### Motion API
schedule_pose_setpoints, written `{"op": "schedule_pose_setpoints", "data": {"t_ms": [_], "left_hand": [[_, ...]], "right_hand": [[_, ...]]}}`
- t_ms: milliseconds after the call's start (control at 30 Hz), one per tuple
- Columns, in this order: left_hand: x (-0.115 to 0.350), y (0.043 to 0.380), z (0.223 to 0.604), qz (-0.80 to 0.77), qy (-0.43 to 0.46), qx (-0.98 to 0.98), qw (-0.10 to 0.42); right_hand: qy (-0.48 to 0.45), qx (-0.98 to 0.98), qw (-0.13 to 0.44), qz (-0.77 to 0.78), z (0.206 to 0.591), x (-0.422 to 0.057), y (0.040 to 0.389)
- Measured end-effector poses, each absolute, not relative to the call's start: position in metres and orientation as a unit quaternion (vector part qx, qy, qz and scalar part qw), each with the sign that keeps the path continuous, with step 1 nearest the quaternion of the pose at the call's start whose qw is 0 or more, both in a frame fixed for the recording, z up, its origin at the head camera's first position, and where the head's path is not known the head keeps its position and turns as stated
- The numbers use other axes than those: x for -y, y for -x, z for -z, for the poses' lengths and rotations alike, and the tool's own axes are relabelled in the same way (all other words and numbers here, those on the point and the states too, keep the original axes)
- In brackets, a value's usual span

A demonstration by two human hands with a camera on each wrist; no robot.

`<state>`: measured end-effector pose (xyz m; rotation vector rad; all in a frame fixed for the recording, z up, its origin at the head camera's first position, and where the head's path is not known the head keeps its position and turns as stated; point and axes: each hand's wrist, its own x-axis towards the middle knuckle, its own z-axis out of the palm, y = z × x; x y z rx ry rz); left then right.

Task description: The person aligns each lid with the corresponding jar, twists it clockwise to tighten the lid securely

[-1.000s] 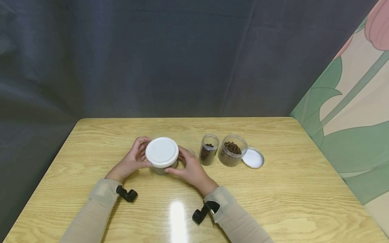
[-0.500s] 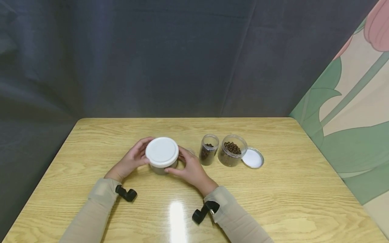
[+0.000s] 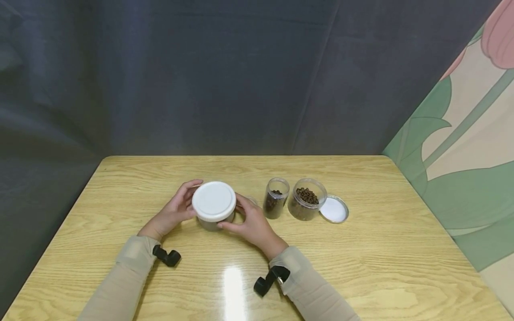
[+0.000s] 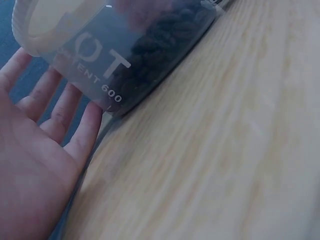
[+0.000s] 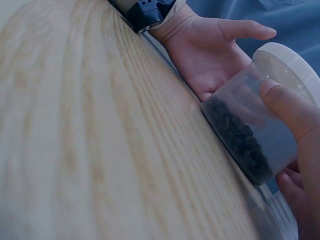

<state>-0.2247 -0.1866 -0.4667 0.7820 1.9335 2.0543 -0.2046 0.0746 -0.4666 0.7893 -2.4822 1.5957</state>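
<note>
A clear jar (image 3: 209, 226) with a white lid (image 3: 213, 200) stands upright on the table, dark pellet-like pieces in its lower part. My right hand (image 3: 257, 226) holds its right side, thumb (image 5: 285, 102) on the front wall and fingers reaching behind. On the opposite side is my left hand (image 3: 173, 213), its fingers (image 4: 60, 110) extended and fingertips right at the jar's wall. In the right wrist view, the left thumb (image 5: 250, 29) sticks out apart from the jar. White lettering (image 4: 102, 62) shows on the jar in the left wrist view.
Right of the hands stand a narrow clear jar (image 3: 274, 206) and a wider one (image 3: 302, 212), both lidless with brown pieces inside. A silver-rimmed white lid (image 3: 334, 209) lies beside the wider jar. A small clear round thing (image 3: 252, 199) is partly hidden behind my right hand.
My left hand has loosened: its thumb has drawn back from the white lid's edge and its fingers have straightened. The right hand and the jar stay in place.
</note>
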Motion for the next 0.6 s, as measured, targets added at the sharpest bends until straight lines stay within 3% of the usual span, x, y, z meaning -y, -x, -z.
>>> {"op": "schedule_pose_setpoints", "data": {"t_ms": [600], "left_hand": [[0.1857,0.2255,0.4678,-0.699,-0.262,-0.657,0.105]], "right_hand": [[-0.257,0.819,0.048,-0.510,0.4663,-0.0747,0.2043]]}}
